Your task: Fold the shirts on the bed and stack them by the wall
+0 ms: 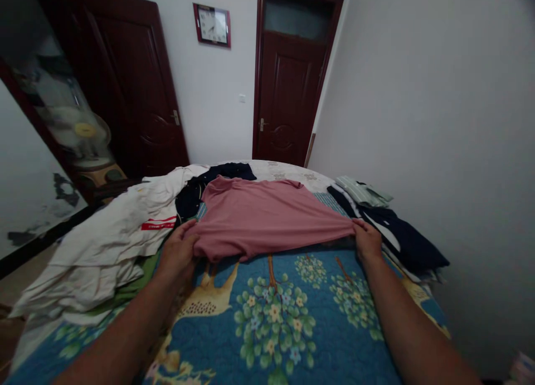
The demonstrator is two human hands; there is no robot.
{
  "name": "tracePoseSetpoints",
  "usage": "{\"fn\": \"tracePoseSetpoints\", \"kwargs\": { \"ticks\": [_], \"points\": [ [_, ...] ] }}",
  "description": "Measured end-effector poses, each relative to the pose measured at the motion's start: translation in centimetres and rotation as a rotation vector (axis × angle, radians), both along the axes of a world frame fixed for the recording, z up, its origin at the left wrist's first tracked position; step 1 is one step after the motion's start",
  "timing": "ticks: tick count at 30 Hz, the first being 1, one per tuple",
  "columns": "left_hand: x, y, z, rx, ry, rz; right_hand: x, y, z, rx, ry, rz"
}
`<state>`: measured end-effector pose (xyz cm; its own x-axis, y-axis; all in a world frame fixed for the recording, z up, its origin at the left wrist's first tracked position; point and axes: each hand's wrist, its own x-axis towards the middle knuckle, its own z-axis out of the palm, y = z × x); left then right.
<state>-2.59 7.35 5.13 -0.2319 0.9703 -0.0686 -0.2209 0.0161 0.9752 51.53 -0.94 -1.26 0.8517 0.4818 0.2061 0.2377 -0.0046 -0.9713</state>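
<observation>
A pink T-shirt [267,212] is spread over the bed, its near edge stretched taut between my two hands. My left hand [179,248] pinches the shirt's near left corner. At the near right corner, my right hand [366,239] grips the fabric between thumb and fingers. The far part of the shirt, with the neck and sleeves, lies toward the back of the bed. Beneath it is a blue quilted bedspread [334,340] printed with trees and a deer.
White clothes [108,234] are heaped at the left, beside a dark navy garment [192,198]. Folded clothes [401,234] are stacked at the right near the wall. Two dark red doors [288,95] and a wall clock [213,25] are behind the bed. An electric fan [83,131] stands far left.
</observation>
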Motion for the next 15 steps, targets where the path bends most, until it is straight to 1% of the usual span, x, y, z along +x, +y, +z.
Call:
{"fn": "tracePoseSetpoints", "kwargs": {
  "ticks": [2, 5, 8, 10, 13, 15],
  "points": [
    [0.8, -1.1, 0.6, -0.033, -0.144, -0.031, 0.8, -0.4, 0.5, 0.087, 0.056, -0.044],
    [1.2, -3.0, 0.9, -0.069, -0.221, -0.033, 1.5, -1.2, 1.1, 0.138, 0.122, -0.031],
    [0.5, -4.5, 0.7, -0.123, -0.265, 0.014, 1.2, -2.1, 1.3, 0.064, 0.178, -0.013],
    [-0.1, -5.3, 0.6, -0.143, -0.293, 0.056, 0.7, -2.7, 1.3, -0.010, 0.156, -0.005],
    [-0.8, -6.2, 0.1, -0.152, -0.296, 0.085, 0.2, -3.4, 1.2, -0.080, 0.031, 0.023],
    [-1.0, -6.6, -0.6, -0.144, -0.250, 0.086, 0.3, -3.7, 1.0, -0.118, -0.072, 0.041]
  ]
}}
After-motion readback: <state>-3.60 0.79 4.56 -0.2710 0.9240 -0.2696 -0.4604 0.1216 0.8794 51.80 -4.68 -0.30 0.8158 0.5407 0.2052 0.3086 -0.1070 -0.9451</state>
